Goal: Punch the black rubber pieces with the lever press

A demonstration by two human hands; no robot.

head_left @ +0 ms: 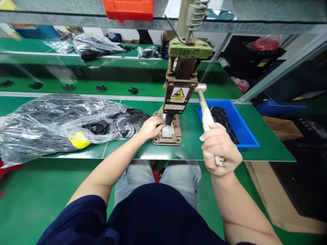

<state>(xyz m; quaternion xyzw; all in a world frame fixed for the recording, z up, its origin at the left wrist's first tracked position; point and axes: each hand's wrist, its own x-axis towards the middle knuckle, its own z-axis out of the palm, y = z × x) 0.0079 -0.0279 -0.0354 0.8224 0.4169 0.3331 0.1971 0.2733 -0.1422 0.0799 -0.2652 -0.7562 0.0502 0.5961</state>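
A hand press (181,85) with a green top and a yellow warning label stands on the green bench. My right hand (219,149) is wrapped round its white lever handle (206,117), which is pulled down toward me. My left hand (151,127) rests at the press base (167,137), fingertips pinched beside the white block under the ram. What those fingers hold is hidden. Loose black ring-shaped parts (125,124) lie just left of that hand.
A large clear plastic bag (51,122) of black parts lies at the left. A blue bin (236,124) holding black pieces sits right of the press. Single black parts lie on the belt (100,88) behind. An orange box (129,9) hangs overhead.
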